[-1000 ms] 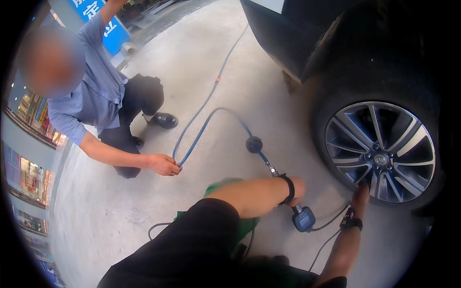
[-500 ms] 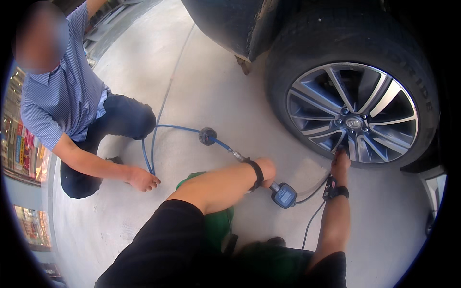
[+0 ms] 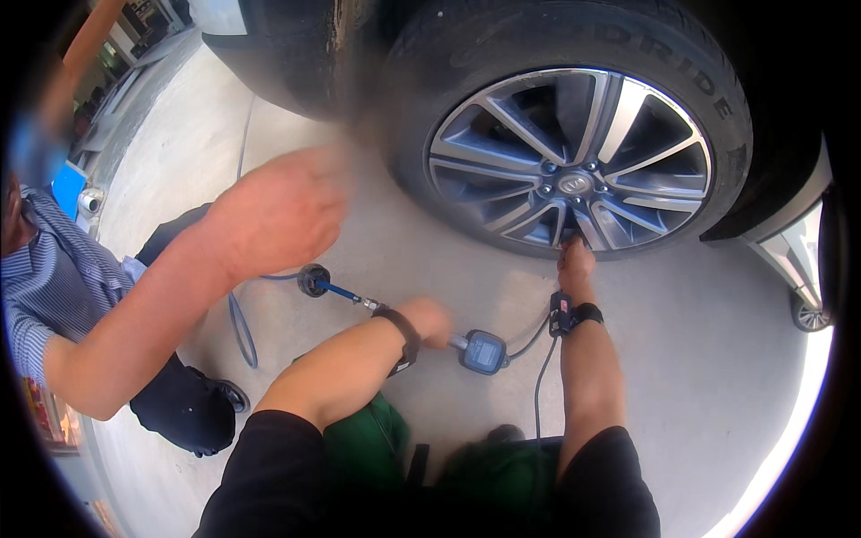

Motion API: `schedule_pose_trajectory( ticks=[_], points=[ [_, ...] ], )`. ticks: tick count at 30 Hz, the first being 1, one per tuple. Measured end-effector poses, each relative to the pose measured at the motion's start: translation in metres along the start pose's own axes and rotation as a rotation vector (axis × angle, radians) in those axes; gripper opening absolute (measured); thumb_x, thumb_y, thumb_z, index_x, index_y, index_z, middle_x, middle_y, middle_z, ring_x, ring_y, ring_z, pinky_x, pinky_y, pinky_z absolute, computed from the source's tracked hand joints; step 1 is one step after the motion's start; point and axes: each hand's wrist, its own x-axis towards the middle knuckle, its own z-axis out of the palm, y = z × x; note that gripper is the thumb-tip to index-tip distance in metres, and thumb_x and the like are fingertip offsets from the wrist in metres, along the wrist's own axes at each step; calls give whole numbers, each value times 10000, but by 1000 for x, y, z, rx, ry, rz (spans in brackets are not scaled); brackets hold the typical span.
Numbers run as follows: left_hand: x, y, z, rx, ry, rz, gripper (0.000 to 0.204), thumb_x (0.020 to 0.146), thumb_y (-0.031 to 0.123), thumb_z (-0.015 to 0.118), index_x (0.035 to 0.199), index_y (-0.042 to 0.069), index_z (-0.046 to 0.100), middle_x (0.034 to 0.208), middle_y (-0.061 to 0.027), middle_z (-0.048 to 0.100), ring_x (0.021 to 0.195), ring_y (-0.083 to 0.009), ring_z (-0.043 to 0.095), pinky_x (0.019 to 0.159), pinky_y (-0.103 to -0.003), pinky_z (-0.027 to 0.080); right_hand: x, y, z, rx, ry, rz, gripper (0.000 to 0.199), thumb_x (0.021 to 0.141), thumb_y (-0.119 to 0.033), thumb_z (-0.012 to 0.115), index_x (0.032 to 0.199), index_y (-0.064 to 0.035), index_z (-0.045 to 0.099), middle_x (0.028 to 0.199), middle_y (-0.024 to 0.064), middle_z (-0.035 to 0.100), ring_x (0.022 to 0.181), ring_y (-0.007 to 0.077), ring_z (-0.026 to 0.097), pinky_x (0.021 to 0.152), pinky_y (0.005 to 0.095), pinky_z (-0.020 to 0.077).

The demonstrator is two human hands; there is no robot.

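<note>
My left hand (image 3: 428,323) is closed around the handle of a tire inflator, whose square dark gauge (image 3: 483,351) with a small screen sticks out beyond my fingers. A blue air hose (image 3: 339,291) joins the handle's other end through a metal coupling (image 3: 366,303). From the gauge a thin black hose (image 3: 531,342) runs toward my right wrist. My right hand (image 3: 577,262) is closed at the lower rim of the spoked wheel (image 3: 574,161); whatever its fingers hold is hidden. A small black box (image 3: 560,314) is strapped at that wrist, with a cable hanging down.
A round black piece (image 3: 313,280) sits on the blue hose. At the left, a person in a striped shirt (image 3: 67,260) reaches a blurred hand (image 3: 278,211) over the pale floor (image 3: 466,260). The dark car body (image 3: 278,63) overhangs the tire. Another vehicle's wheel (image 3: 810,311) shows at far right.
The view has shifted, bringing the wheel leftward and up. The other person has lifted a hand from near the floor toward the car. My hands keep their places on the inflator and at the rim.
</note>
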Motion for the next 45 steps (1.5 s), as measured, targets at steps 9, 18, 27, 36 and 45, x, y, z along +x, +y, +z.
schedule_pose_trajectory(
  ticks=[9, 18, 27, 36, 45],
  points=[
    [15, -19, 25, -303, 118, -43, 224, 752, 210, 671, 934, 97, 734, 896, -117, 722, 800, -267, 656, 702, -408, 504, -3, 3, 3, -410, 130, -240, 292, 924, -281, 510, 874, -35, 660, 793, 117, 633, 644, 235, 599, 529, 379, 438],
    [15, -8, 18, -299, 135, -7, 251, 758, 194, 645, 978, 97, 719, 926, -119, 719, 853, -282, 661, 754, -423, 499, -11, -5, 14, 140, 96, 23, 270, 964, -336, 604, 798, -124, 589, 621, -34, 501, 473, 97, 420, 419, 277, 287],
    [17, 2, 10, -309, 160, 19, 281, 765, 178, 619, 1021, 96, 703, 956, -122, 717, 907, -296, 666, 806, -439, 495, 2, -2, 9, -11, 42, -79, 273, 970, -331, 583, 768, -147, 573, 608, -42, 475, 470, 94, 396, 422, 274, 270],
    [-33, 39, 7, -396, 125, 79, 314, 772, 162, 593, 1064, 96, 688, 987, -124, 714, 960, -311, 671, 859, -455, 490, -87, -29, 0, 80, -65, 208, 209, 969, -257, 528, 839, -104, 586, 678, -25, 516, 516, 76, 420, 443, 242, 313],
    [-180, 143, 6, -472, 52, 147, 336, 774, 147, 573, 1090, 102, 678, 1019, -121, 707, 1013, -316, 668, 908, -477, 473, -305, -194, -8, -590, -711, 97, 247, 983, -217, 590, 1090, 1, 635, 904, 68, 676, 812, 158, 636, 720, 275, 503]
  ],
)
